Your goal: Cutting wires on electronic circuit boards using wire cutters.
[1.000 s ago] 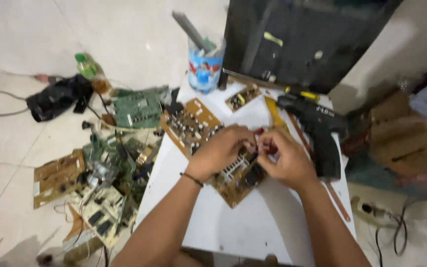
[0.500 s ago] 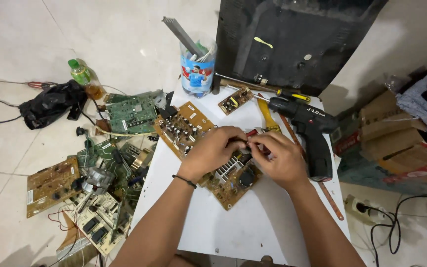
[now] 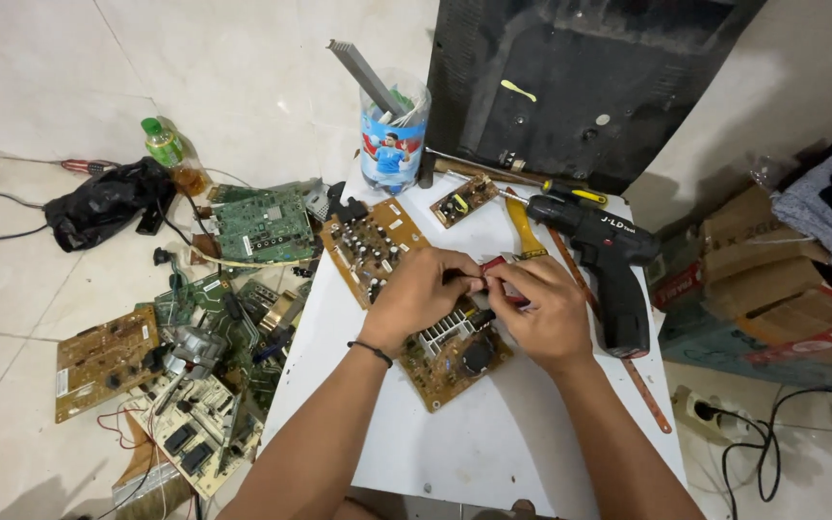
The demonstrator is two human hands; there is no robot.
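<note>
Our two bare forearms come up from six o'clock and converge toward twelve. Left hand (image 3: 418,296) lies knuckles up, fingers curled, thumb and fingertips pinched toward three o'clock; a thin dark band circles its wrist. Right hand (image 3: 543,308) sits at three o'clock of it, knuckles up, fingers bent, fingertips meeting the left hand's tips.

Matt white table top (image 3: 455,453), ribbed metal heatsink (image 3: 445,332), matt black plastic drill (image 3: 609,260), glossy floor tiles (image 3: 12,308)
</note>
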